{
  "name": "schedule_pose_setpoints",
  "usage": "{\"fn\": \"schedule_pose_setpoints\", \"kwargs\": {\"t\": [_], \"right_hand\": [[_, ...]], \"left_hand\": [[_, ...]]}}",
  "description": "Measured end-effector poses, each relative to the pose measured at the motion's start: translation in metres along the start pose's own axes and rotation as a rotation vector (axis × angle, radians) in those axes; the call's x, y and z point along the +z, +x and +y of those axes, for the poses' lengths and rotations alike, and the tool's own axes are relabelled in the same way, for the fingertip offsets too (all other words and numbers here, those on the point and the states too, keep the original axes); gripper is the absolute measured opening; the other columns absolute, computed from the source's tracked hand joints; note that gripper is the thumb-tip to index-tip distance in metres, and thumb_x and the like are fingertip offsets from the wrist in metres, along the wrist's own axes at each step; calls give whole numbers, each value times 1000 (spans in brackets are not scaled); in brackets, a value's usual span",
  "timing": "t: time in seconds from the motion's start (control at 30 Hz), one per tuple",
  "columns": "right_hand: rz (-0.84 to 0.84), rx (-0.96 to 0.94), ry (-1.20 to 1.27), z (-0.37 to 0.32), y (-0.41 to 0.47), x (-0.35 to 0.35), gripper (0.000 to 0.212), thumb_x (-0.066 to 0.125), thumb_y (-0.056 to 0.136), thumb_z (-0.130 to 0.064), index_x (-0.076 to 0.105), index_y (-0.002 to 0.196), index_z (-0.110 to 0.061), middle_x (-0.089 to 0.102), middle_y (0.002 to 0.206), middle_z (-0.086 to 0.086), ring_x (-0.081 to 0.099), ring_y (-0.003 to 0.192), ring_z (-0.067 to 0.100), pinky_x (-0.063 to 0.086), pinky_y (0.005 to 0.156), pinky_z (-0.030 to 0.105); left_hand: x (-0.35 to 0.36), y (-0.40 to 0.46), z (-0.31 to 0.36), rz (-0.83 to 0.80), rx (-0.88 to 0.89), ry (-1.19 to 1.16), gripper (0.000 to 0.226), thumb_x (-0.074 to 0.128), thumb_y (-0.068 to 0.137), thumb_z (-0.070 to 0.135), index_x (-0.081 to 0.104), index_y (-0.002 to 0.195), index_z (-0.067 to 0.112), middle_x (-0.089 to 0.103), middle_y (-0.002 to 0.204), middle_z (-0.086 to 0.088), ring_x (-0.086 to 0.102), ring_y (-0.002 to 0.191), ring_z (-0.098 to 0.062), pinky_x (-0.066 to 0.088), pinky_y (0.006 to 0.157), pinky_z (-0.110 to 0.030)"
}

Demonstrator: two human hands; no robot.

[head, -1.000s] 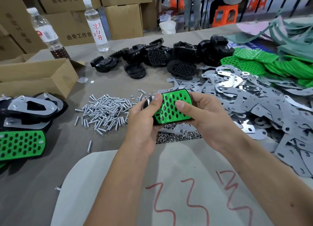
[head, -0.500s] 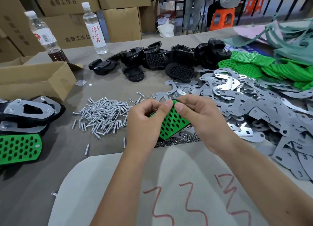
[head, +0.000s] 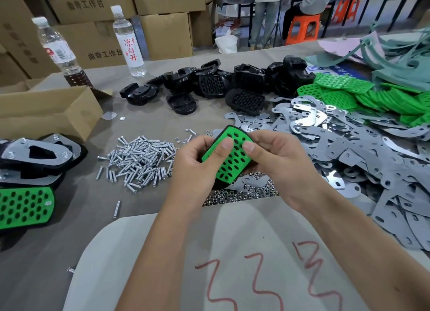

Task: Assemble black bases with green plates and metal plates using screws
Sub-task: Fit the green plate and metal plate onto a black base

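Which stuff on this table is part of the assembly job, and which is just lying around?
Job: green plate held by left hand and right hand; screws; metal plates; black bases; nuts.

Lying about: water bottles; cardboard box.

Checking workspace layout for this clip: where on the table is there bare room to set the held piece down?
Bare table lies between the cardboard box, black bases and screw pile. The pale sheet under the forearms is also free. Crowded: metal plates at right, nuts under the hands.

A perforated green plate (head: 229,156) lies tilted on a black base (head: 217,185), held above the nuts (head: 235,195).
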State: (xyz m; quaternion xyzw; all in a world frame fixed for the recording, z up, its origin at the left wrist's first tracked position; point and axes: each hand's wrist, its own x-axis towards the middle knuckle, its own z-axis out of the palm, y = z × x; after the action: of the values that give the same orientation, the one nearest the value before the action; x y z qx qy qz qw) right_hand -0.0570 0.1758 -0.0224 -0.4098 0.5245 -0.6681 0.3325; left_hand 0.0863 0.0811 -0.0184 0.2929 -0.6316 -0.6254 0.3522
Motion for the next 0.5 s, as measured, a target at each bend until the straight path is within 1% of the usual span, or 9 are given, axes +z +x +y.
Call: {"fn": "schedule_pose_setpoints", "kwargs": {"t": [0.03, 0.1, 0.13, 0.17, 0.27, 0.33, 0.4, 0.47, 0.5], "right_hand": [[24, -11, -15, 0, 1, -1, 14, 65, 100, -11, 75, 109, -8, 77, 98, 19, 71, 83, 42, 60, 73, 48], [35, -32, -37, -1, 1, -3, 11, 64, 100, -9, 75, 102, -11, 78, 92, 12, 71, 75, 24, 56, 64, 30], [25, -30, -27, -2, 1, -4, 10, 66, 99, -12, 76, 101, -12, 78, 90, 10, 69, 73, 18, 53, 61, 24], [9, -20, -3, -3, 0, -5, 11, 67, 96, -17, 76, 99, -12, 78, 89, 9, 67, 72, 16, 50, 59, 22], [-71, 22, 76, -5, -2, -10, 18, 65, 94, -23, 76, 100, -11, 75, 89, 7, 62, 71, 15, 47, 58, 20], [-119, 55, 117, -7, -2, -12, 20, 63, 95, -23, 75, 100, -8, 74, 89, 7, 62, 69, 14, 47, 58, 19], [-114, 90, 154, -9, -1, -11, 21, 62, 95, -23, 73, 98, -6, 73, 88, 9, 62, 68, 15, 47, 56, 19], [-59, 121, 184, -9, 0, -9, 20, 65, 95, -22, 70, 99, -3, 72, 89, 13, 61, 70, 17, 47, 56, 21], [-25, 130, 207, -8, 0, -7, 21, 64, 96, -22, 68, 101, -2, 71, 92, 15, 61, 73, 19, 48, 58, 22]], "left_hand": [[-3, 0, -1, -76, -30, 17, 23, 82, 76, 38, 75, 94, 25, 78, 92, -5, 75, 83, -25, 62, 71, -42], [-8, -1, -1, -191, -55, -1, 34, 86, 70, 19, 75, 102, 22, 78, 102, -12, 75, 96, -37, 62, 84, -50], [-11, -1, 0, -223, -68, -36, 39, 86, 69, 12, 75, 105, 18, 78, 105, -15, 74, 96, -40, 62, 86, -52], [-13, -1, 1, -244, -81, -74, 40, 86, 68, 7, 74, 106, 14, 77, 105, -17, 75, 93, -39, 63, 86, -52], [-17, -2, 5, -292, -97, -166, 38, 83, 70, 1, 74, 106, 9, 77, 101, -19, 74, 83, -33, 65, 78, -50], [-19, -4, 6, -312, -114, -221, 38, 81, 71, -2, 73, 108, 4, 76, 101, -21, 74, 82, -33, 65, 73, -45], [-18, -6, 8, -306, -137, -247, 38, 83, 72, -3, 73, 108, 3, 76, 103, -22, 74, 82, -33, 64, 71, -41], [-12, -7, 10, -242, -173, -268, 40, 87, 70, 2, 73, 108, 3, 77, 105, -21, 76, 83, -33, 64, 69, -39], [-9, -6, 10, -175, -192, -292, 42, 85, 69, 7, 71, 108, 1, 77, 104, -20, 77, 82, -33, 64, 66, -37]]}}
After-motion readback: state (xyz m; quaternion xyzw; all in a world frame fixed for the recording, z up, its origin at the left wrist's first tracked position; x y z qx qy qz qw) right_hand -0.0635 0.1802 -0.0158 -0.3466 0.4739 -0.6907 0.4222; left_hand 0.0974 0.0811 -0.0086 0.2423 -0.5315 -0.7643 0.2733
